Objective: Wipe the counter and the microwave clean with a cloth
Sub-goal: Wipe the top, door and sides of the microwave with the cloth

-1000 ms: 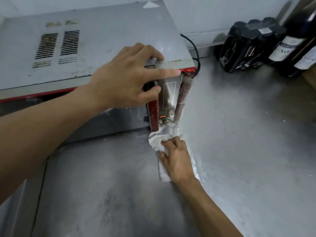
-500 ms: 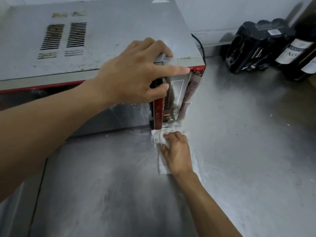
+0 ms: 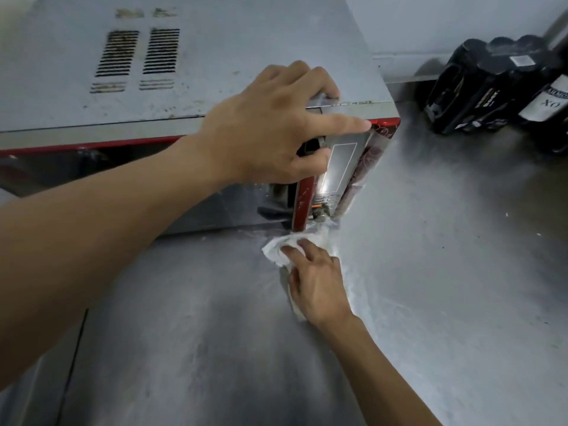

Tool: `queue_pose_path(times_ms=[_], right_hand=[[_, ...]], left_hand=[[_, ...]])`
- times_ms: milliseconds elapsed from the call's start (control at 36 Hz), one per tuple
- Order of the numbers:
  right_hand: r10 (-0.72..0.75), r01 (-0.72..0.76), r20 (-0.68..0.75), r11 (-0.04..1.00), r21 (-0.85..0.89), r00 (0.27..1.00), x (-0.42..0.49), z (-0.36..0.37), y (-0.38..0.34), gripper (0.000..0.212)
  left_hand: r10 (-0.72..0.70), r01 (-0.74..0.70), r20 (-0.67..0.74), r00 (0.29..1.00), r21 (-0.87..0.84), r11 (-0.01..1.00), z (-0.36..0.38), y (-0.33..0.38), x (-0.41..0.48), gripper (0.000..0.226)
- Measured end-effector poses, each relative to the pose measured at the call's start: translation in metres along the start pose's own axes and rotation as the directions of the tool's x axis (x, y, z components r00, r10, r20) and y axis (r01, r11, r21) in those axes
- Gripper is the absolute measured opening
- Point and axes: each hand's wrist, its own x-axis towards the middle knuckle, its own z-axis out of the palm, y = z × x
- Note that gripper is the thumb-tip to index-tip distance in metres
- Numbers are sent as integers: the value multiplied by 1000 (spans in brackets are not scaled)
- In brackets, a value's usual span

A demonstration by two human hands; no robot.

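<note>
The right hand [image 3: 318, 287] presses the soft, limp cloth [image 3: 284, 249] flat-fingered (best bunched under the palm); the left hand [image 3: 270, 130] probably grips the heavy microwave [image 3: 215, 56].

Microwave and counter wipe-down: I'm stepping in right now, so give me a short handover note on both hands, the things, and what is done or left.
Left hand: gripping the microwave at its top front corner, not holding anything else.
Right hand: pressing the white cloth on the counter at the microwave's front base.
Done: wet wipe streaks beside the cloth.
Left: microwave top looks grimy near the vents; the counter by the dark bottles shows specks.
</note>
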Motion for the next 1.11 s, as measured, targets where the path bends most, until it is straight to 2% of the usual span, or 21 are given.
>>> queue_pose_path(times_ms=[56,250,389,472,528,639,722,1028,1111], right_hand=[[2,-2,15,1000,-30,1000,-11,-1,4,44],[47,-55,-91,995,-78,995,-4,12,7,44],[130,-133,-49,989,-65,990,26,13,1,44],[139,-139,-5,988,-69,990,27,8,-2,68],[121,-117,26,988,-99,992,27,4,-2,71],[34,-27,58,993,-113,998,14,-2,4,51],[-27,36,77,993,-117,997,1,-5,11,43],[-71,118,192,963,-244,979,12,-3,11,53],[-95,136,157,951,-278,983,14,2,12,44]], left_hand=[[4,-4,-8,1000,-5,1000,1,0,0,54],[9,-9,-43,999,-3,1000,3,-1,-1,53],[11,-11,-38,999,3,1000,3,0,1,54],[9,-9,-36,999,-2,1000,2,1,1,54],[6,-6,-32,999,0,1000,1,1,0,53],[4,-4,-9,1000,-7,1000,0,1,1,53],[2,-2,1,1000,-8,1000,-1,0,1,54],[2,-2,12,1000,-16,1000,-1,1,1,53],[3,-2,10,1000,-20,1000,-1,1,1,51]])
